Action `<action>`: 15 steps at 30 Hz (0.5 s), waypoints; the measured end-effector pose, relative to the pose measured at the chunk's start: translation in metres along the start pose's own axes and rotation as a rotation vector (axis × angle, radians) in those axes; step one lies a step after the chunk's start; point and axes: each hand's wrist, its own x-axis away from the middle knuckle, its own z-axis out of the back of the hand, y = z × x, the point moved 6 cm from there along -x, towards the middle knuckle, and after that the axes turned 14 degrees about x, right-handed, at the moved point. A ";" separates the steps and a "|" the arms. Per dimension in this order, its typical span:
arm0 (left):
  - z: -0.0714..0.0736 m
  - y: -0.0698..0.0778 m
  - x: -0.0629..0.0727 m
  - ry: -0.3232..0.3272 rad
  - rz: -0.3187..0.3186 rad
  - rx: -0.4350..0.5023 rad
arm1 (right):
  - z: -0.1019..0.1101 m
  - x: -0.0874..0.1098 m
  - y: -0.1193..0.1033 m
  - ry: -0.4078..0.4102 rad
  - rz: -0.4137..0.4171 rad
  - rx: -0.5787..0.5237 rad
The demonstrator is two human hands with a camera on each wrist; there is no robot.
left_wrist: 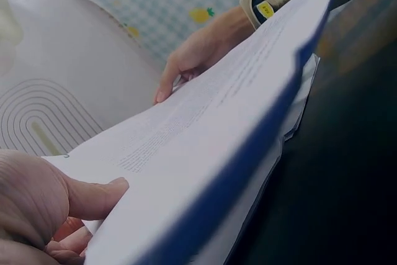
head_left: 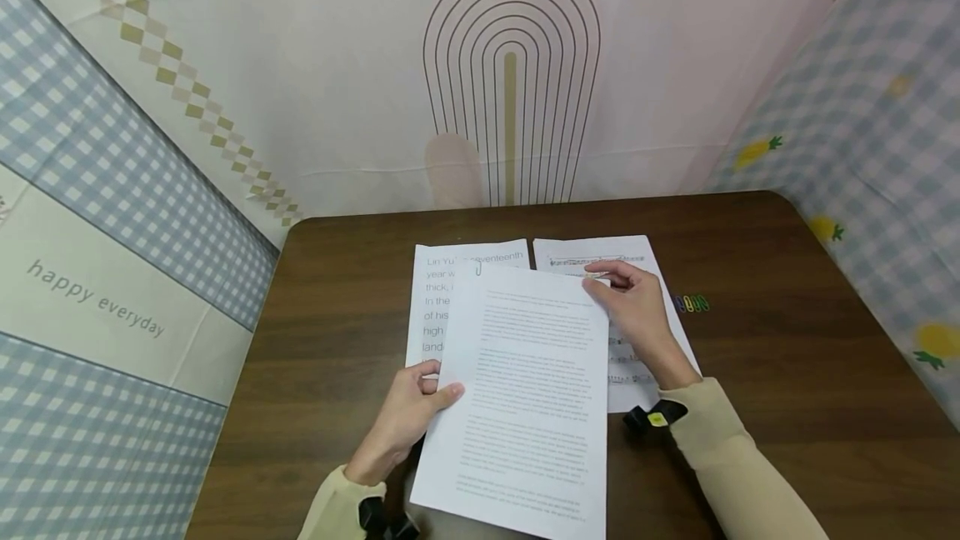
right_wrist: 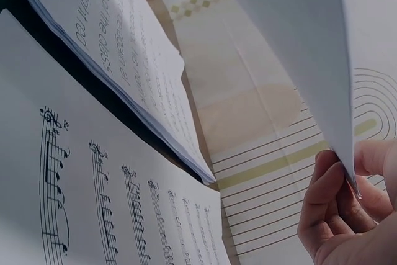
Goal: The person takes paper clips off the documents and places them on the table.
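Both hands hold a printed sheaf of paper (head_left: 536, 398) raised and tilted over the table. My left hand (head_left: 411, 411) grips its left edge, thumb on the printed face and fingers behind. At the upper right corner, my right hand (head_left: 633, 307) pinches the paper between thumb and fingers; a small bit shows at that corner in the right wrist view, too small to name. A dark paper clip (head_left: 478, 269) sits on the sheaf's top edge near the left. Behind it lie a large-print stack (right_wrist: 118, 48) and a sheet-music stack (right_wrist: 80, 172), both partly covered.
Several coloured paper clips (head_left: 692, 303) lie in a row just right of the sheet music. The brown wooden table (head_left: 780, 340) meets a patterned cloth backdrop (head_left: 360, 107) at its far edge. Checked cloth (head_left: 112, 190) hangs at the left side.
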 end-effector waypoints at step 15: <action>0.002 -0.005 -0.001 0.003 0.011 0.006 | 0.015 -0.002 0.012 0.029 -0.054 0.071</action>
